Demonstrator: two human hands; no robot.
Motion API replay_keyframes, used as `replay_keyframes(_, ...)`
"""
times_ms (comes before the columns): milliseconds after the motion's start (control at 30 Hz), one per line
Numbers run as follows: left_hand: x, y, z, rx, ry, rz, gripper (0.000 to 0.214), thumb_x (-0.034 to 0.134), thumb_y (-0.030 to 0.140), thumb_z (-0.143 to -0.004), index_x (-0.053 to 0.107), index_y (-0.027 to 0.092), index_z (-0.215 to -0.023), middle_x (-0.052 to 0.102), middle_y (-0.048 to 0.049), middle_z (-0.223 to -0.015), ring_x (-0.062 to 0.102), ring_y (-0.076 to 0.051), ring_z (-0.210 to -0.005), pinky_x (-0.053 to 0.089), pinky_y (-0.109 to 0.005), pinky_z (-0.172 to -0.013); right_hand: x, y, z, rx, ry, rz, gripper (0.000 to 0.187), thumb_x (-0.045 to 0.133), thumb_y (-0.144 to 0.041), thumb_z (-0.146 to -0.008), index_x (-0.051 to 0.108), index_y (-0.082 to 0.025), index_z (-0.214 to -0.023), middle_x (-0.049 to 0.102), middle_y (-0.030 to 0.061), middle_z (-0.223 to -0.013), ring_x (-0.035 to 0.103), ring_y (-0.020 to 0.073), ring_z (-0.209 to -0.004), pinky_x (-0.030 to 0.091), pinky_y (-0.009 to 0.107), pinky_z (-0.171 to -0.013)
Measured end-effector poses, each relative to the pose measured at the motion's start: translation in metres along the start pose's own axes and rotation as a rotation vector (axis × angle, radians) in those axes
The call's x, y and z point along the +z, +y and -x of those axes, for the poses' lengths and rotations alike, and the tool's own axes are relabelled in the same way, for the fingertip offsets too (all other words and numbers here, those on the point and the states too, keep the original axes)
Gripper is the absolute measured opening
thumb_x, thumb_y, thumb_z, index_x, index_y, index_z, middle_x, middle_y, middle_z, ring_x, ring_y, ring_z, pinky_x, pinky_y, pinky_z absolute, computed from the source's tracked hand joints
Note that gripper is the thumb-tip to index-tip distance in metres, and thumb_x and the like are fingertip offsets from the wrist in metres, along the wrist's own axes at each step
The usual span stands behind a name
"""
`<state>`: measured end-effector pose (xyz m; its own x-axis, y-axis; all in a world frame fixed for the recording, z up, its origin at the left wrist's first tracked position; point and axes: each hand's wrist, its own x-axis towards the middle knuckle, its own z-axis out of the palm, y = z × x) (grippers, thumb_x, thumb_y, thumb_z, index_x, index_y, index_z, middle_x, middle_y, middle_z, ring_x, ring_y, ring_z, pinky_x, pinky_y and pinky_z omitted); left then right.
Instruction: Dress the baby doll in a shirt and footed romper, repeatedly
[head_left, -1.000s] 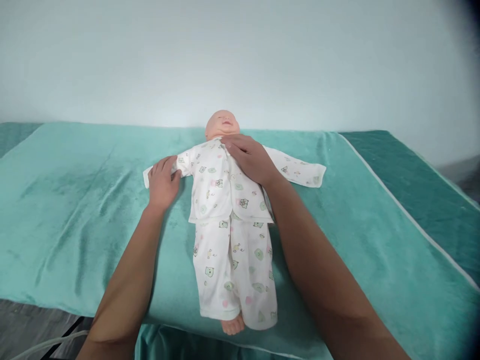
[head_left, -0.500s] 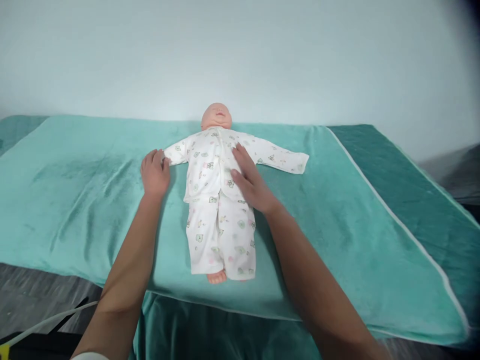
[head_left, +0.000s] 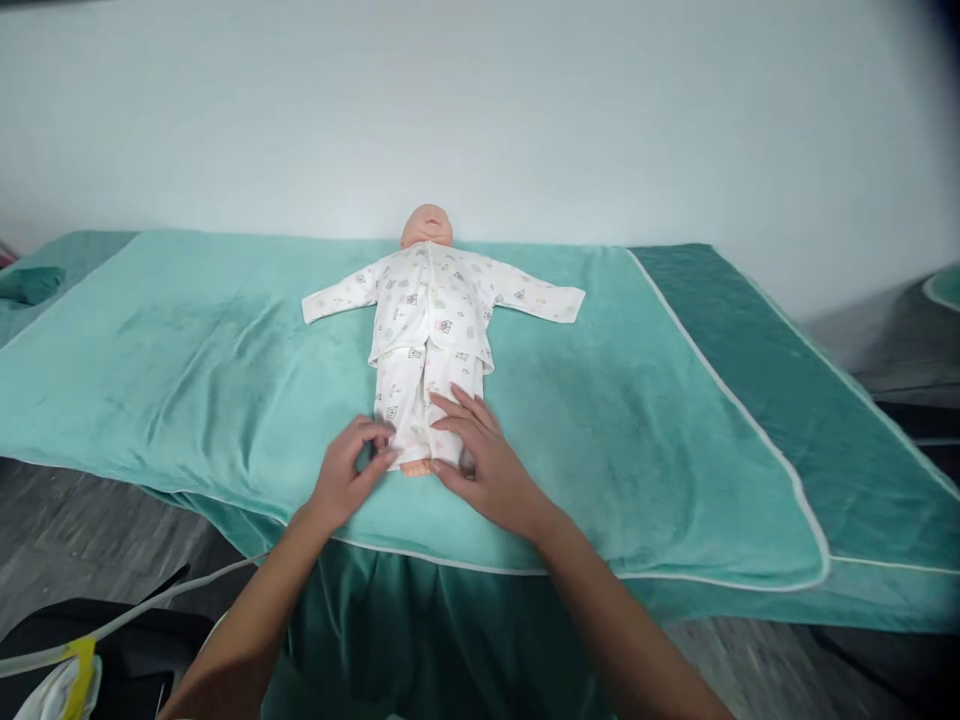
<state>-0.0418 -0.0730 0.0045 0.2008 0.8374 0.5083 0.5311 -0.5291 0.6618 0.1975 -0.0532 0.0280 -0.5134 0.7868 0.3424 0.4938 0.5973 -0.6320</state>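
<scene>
Doll supine, head away, lengthwise

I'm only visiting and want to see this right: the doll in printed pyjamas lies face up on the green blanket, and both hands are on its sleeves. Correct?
Not quite. The head view shows the left hand and right hand down at the trouser legs, not the sleeves. The doll does lie face up on the green blanket.
</scene>
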Motion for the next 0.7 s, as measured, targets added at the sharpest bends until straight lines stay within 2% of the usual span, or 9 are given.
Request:
replay_keyframes(67, 0.006, 0.005, 0.013, 0.045, -0.042, -0.059, 0.035, 0.07, 0.047, -0.09, 0.063, 0.023, -0.113, 0.066, -0.0027, -0.086, 0.064, -0.019, -0.084, 0.052, -0.034, -0.078, -0.002, -0.011, 0.004, 0.018, -0.016, 0.073, 0.017, 0.061, -0.028, -0.094, 0.06, -0.022, -0.11, 0.054, 0.0092, -0.154, 0.029, 0.0309, -0.156, 0.025, 0.062, -0.125)
replay_keyframes(133, 0.013, 0.006, 0.019, 0.07, -0.021, -0.166, 0.044, 0.075, 0.049, -0.085, 0.062, 0.023, -0.118, 0.068, -0.0046, -0.09, 0.065, -0.022, -0.088, 0.053, -0.038, -0.08, -0.004, -0.019, 0.004, 0.008, -0.029, 0.143, 0.012, 0.058, -0.024, -0.094, 0.061, -0.022, -0.106, 0.056, 0.0083, -0.152, 0.03, 0.0323, -0.156, 0.024, 0.064, -0.125)
replay_keyframes(300, 0.026, 0.005, 0.02, 0.077, 0.053, -0.308, 0.027, 0.068, 0.033, -0.091, 0.065, 0.027, -0.117, 0.07, -0.009, -0.1, 0.067, -0.024, -0.095, 0.056, -0.041, -0.084, 0.001, -0.028, 0.0, -0.083, -0.069, 0.257, 0.021, 0.056, -0.015, -0.091, 0.064, -0.022, -0.109, 0.057, 0.0105, -0.151, 0.034, 0.0355, -0.153, 0.022, 0.07, -0.123)
replay_keyframes(433, 0.029, 0.003, 0.024, 0.079, 0.116, -0.33, 0.025, 0.066, 0.028, -0.09, 0.066, 0.026, -0.115, 0.069, -0.0084, -0.094, 0.067, -0.022, -0.087, 0.058, -0.037, -0.079, 0.015, -0.027, -0.004, -0.074, 0.001, 0.305, 0.015, 0.056, -0.018, -0.094, 0.065, -0.022, -0.106, 0.061, 0.0129, -0.145, 0.04, 0.035, -0.149, 0.024, 0.068, -0.122)
replay_keyframes(567, 0.035, 0.002, 0.029, 0.064, 0.186, -0.361, 0.021, 0.067, 0.025, -0.086, 0.067, 0.023, -0.108, 0.068, -0.0077, -0.087, 0.066, -0.022, -0.081, 0.057, -0.036, -0.074, 0.022, -0.027, -0.004, -0.031, 0.11, 0.213, 0.011, 0.057, -0.016, -0.092, 0.063, -0.024, -0.096, 0.066, 0.0091, -0.137, 0.047, 0.0316, -0.144, 0.024, 0.064, -0.123)
replay_keyframes(700, 0.038, 0.006, 0.03, 0.055, 0.212, -0.309, 0.023, 0.068, 0.024, -0.086, 0.065, 0.024, -0.109, 0.069, -0.0087, -0.097, 0.067, -0.023, -0.091, 0.058, -0.039, -0.081, 0.02, -0.031, 0.003, -0.027, 0.155, 0.064, 0.01, 0.06, -0.014, -0.087, 0.059, -0.025, -0.088, 0.067, 0.0068, -0.135, 0.051, 0.0289, -0.14, 0.028, 0.06, -0.123)
